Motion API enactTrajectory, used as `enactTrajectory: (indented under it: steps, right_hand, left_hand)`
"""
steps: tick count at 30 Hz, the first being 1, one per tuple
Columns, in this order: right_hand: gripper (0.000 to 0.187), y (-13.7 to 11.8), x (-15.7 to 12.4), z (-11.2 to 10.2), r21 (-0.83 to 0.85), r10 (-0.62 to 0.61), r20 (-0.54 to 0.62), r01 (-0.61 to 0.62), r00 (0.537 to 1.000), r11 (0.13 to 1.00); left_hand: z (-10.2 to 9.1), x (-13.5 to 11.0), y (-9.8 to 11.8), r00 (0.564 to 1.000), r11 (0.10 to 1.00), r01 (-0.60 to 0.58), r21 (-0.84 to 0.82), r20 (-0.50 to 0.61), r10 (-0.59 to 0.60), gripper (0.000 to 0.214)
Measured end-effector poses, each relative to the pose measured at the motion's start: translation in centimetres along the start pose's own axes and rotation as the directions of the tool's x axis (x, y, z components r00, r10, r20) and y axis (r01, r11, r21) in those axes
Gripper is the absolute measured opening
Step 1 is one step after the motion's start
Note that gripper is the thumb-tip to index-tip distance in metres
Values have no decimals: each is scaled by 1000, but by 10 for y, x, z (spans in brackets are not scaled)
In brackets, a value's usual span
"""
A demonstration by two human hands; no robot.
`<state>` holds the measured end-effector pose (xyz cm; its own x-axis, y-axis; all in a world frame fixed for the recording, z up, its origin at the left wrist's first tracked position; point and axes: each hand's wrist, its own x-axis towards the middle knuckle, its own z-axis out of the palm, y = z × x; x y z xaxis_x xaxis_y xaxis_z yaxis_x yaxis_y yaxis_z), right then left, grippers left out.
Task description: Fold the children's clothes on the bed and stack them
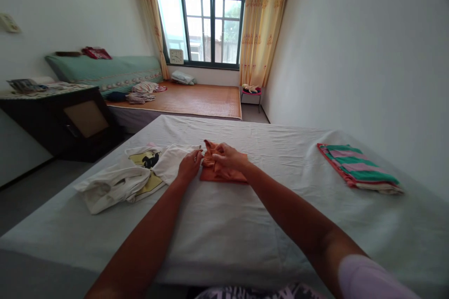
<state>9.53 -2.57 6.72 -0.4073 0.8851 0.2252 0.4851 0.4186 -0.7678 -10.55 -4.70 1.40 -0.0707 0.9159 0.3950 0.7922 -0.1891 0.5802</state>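
A folded orange garment [228,176] lies on the white-sheeted table or bed [224,224] in front of me, its upper layer bunched up at the left. My right hand [228,156] reaches over it, fingers pinching the bunched cloth. At the garment's left edge, my left hand [190,165] is closed, its fingertips on the orange fabric; the exact grip is partly hidden. Just left of that hand spreads a crumpled white garment [119,184] with a yellow and black print.
A folded stack of clothes [361,166], striped green and pink on top, lies at the right. Beyond the sheet stands a bed with a brown mat [206,98]. A dark cabinet [75,117] is at the left, a small stool [251,91] by the curtain.
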Motion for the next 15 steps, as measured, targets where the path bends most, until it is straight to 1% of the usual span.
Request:
enactTrajectory:
  steps: [1,2,3,4,5,6,7,8,9,10,11,12,13,15]
  right_hand:
    - [26,1,2,7,91,9,47,-13,999,996]
    - [28,2,2,11,159,15,67,-25,998,987]
    - [30,4,1,11,185,19,53,-29,998,982]
    - [32,7,-2,9,159,16,5,-17,1000,987]
    - [34,11,-6,6,84,-8,-55,13,998,996]
    - [35,15,-12,3,-24,-62,-98,60,993,998]
    - [36,20,-18,1,-146,-134,-98,119,986,982]
    - [36,26,-25,1,-262,-202,-57,181,978,948]
    - [36,33,-32,3,-358,-247,7,234,969,904]
    - [37,41,-38,5,-430,-264,71,268,962,862]
    - [39,49,-43,6,-485,-251,114,274,961,830]
    - [40,58,-47,6,-528,-215,120,246,969,812]
    - [41,68,-49,5,-558,-165,87,185,982,809]
    - [43,84,-49,-5,-565,-52,-45,17,998,825]
  left_hand:
    - [-2,1,-1,999,1000,19,-23,-25,-20,37]
    - [-4,2,-2,997,999,25,-37,-67,-28,37]
    - [-6,3,-2,992,999,17,-43,-121,-22,38]
    - [-8,4,-2,985,999,-4,-44,-172,-3,38]
    - [-9,4,-1,978,999,-37,-40,-209,28,39]
    - [-9,4,1,973,996,-81,-29,-220,72,39]
    - [-8,3,4,971,991,-136,-13,-199,131,39]
    - [-6,1,7,968,979,-206,7,-144,205,39]
    - [-2,-2,11,956,958,-284,29,-64,286,39]
    - [3,-5,13,934,932,-358,54,30,356,39]
    - [9,-8,15,908,907,-413,81,121,402,39]
    - [15,-12,16,887,889,-445,112,197,419,40]
    - [21,-15,15,877,879,-453,148,250,410,41]
    - [30,-19,12,887,878,-427,218,292,359,45]
